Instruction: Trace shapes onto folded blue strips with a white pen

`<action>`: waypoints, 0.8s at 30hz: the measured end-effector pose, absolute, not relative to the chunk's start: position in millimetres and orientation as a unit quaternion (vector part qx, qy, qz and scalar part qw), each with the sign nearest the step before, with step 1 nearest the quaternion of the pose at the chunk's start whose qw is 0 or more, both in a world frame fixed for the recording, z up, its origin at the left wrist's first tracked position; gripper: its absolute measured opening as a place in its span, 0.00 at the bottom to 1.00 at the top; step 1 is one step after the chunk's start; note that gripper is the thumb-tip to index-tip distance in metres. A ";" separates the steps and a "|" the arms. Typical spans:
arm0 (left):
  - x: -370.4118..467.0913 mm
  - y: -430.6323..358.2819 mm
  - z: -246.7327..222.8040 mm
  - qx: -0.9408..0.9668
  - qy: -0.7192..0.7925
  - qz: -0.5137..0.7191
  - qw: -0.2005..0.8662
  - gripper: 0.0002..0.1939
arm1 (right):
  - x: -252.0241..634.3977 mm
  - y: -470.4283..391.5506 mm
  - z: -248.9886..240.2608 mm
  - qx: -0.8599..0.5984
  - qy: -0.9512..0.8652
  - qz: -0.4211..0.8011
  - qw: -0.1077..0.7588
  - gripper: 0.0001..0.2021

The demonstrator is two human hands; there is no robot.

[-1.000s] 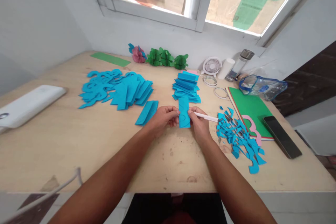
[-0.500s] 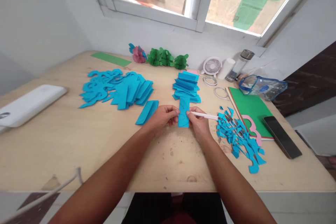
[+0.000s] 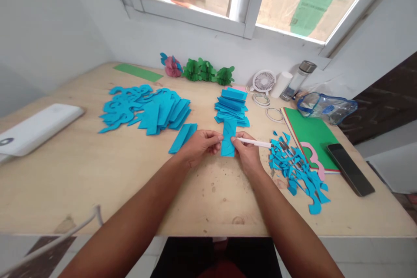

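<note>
Between my two hands is a folded blue paper strip [image 3: 229, 145], upright to my view, with curved lines drawn on it. My left hand [image 3: 208, 143] pinches its left edge with thumb and fingers. My right hand [image 3: 246, 147] pinches the right edge and also holds a slim white pen-like stick [image 3: 257, 143], which points right. Just beyond the strip lies a stack of folded blue papers [image 3: 231, 106]. Close to my left hand rests another folded blue piece [image 3: 182, 138]. Blue paper scraps [image 3: 293, 165] are heaped to the right of my right hand.
Cut curly blue shapes [image 3: 125, 104] and folded blue pieces [image 3: 166, 110] spread on the left. Green paper figures [image 3: 205, 71] stand by the wall, near a small fan [image 3: 263, 81] and a bottle [image 3: 298, 80]. A phone [image 3: 350, 169] overlaps a green sheet [image 3: 314, 139].
My hands keep the same pinch on the strip, which has shifted only slightly. Everything else stays in place.
</note>
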State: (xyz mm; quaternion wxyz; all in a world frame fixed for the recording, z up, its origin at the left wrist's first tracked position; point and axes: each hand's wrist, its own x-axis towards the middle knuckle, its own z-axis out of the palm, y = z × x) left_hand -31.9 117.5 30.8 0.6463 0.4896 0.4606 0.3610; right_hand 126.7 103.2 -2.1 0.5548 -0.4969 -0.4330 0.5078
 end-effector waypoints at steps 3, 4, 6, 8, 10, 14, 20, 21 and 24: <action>-32.0 117.5 25.7 0.469 0.441 0.373 0.668 0.19 | 127.0 103.1 -2.8 -0.494 -0.434 0.510 0.555 0.13; -32.1 117.7 24.1 0.465 0.435 0.375 0.674 0.19 | 127.1 103.1 -2.9 -0.492 -0.434 0.511 0.555 0.13; -32.1 118.5 21.4 0.461 0.427 0.375 0.682 0.19 | 127.2 103.3 -3.2 -0.487 -0.436 0.513 0.557 0.13; -32.2 119.3 20.0 0.458 0.427 0.375 0.684 0.19 | 127.3 103.4 -3.5 -0.483 -0.437 0.516 0.557 0.13; -32.2 119.6 19.7 0.456 0.432 0.375 0.682 0.20 | 127.3 103.4 -3.8 -0.481 -0.437 0.518 0.557 0.13; -32.1 119.0 20.9 0.456 0.425 0.377 0.686 0.22 | 126.9 102.7 -3.2 -0.484 -0.437 0.515 0.557 0.14; -31.9 118.2 22.1 0.448 0.421 0.381 0.690 0.22 | 125.6 101.8 0.3 -0.486 -0.444 0.514 0.550 0.14; -31.9 118.2 22.0 0.449 0.424 0.382 0.687 0.21 | 125.6 101.7 0.4 -0.486 -0.444 0.513 0.551 0.14; -31.6 118.2 21.4 0.458 0.433 0.380 0.677 0.21 | 125.9 101.7 -1.0 -0.486 -0.447 0.513 0.548 0.15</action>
